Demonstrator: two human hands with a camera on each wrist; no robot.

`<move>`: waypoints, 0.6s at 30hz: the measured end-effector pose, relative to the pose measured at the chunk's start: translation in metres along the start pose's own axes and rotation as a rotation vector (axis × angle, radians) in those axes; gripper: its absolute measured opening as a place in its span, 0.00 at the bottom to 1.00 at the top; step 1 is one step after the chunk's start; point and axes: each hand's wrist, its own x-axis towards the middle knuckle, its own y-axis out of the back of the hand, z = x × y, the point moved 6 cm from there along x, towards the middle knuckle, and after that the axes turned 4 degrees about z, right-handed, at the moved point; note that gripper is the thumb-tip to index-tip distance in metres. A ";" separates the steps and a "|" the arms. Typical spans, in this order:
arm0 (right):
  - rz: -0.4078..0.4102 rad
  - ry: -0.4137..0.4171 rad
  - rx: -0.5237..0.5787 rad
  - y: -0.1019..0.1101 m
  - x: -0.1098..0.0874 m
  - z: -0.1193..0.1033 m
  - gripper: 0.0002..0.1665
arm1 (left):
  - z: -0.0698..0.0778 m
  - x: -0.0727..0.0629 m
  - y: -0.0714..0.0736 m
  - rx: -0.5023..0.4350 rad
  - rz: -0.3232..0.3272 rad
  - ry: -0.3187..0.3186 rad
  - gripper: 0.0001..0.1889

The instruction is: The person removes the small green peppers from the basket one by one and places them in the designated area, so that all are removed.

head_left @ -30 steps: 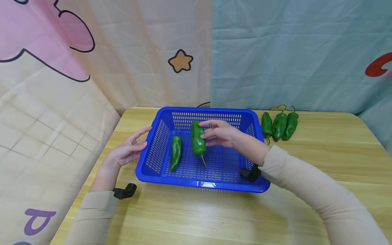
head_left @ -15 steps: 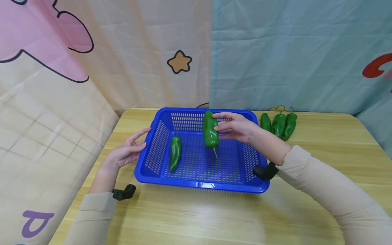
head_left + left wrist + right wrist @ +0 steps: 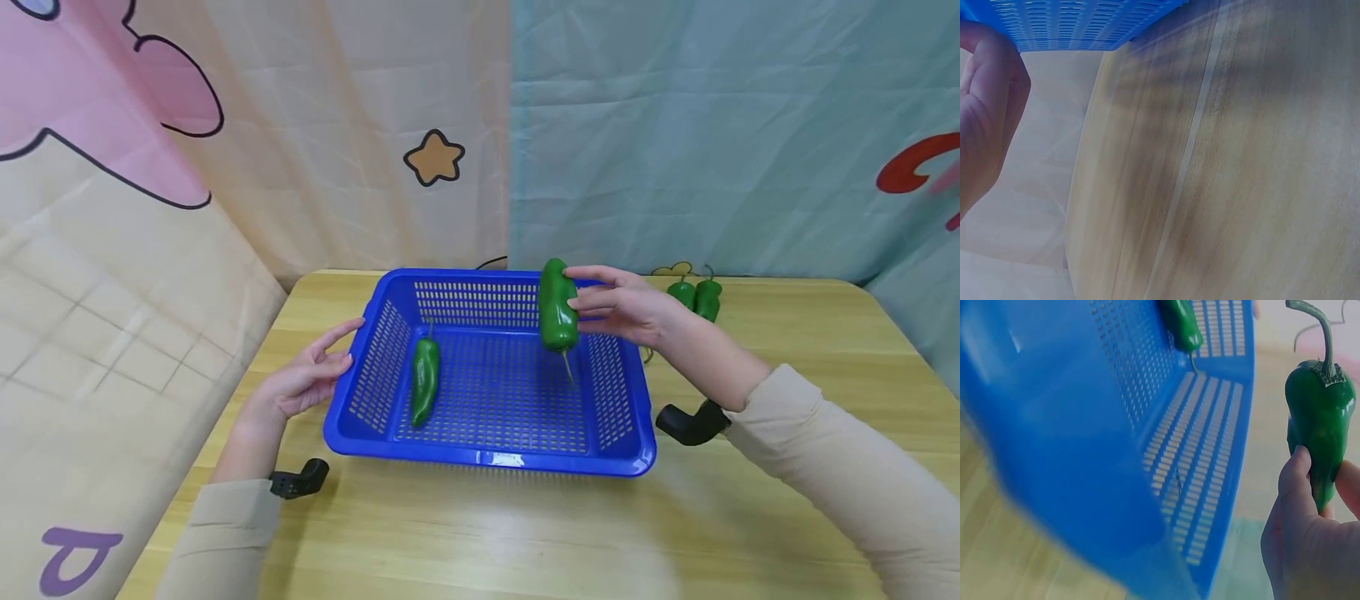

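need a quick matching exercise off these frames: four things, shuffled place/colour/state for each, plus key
Things
1. Left hand
2. Right hand
3. Basket
4. Printed star

Descriptions
A. Blue, with slotted sides
B. Touches the rim on the person's left
C. Orange, with a dark outline
D. Holds a green pepper

Pairs: 1-B, 2-D, 3-A, 4-C
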 end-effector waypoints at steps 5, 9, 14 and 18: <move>0.005 -0.005 0.057 0.019 -0.008 -0.003 0.35 | -0.001 -0.003 -0.001 -0.013 -0.030 -0.008 0.25; 0.016 -0.008 0.090 0.036 -0.015 -0.003 0.35 | -0.001 -0.003 -0.001 -0.026 -0.048 -0.008 0.25; 0.054 -0.008 0.100 0.057 -0.022 -0.001 0.33 | -0.001 -0.003 -0.003 -0.039 -0.053 -0.001 0.25; 0.065 0.005 0.106 0.072 -0.026 0.001 0.29 | 0.000 -0.002 -0.004 -0.042 -0.054 0.000 0.25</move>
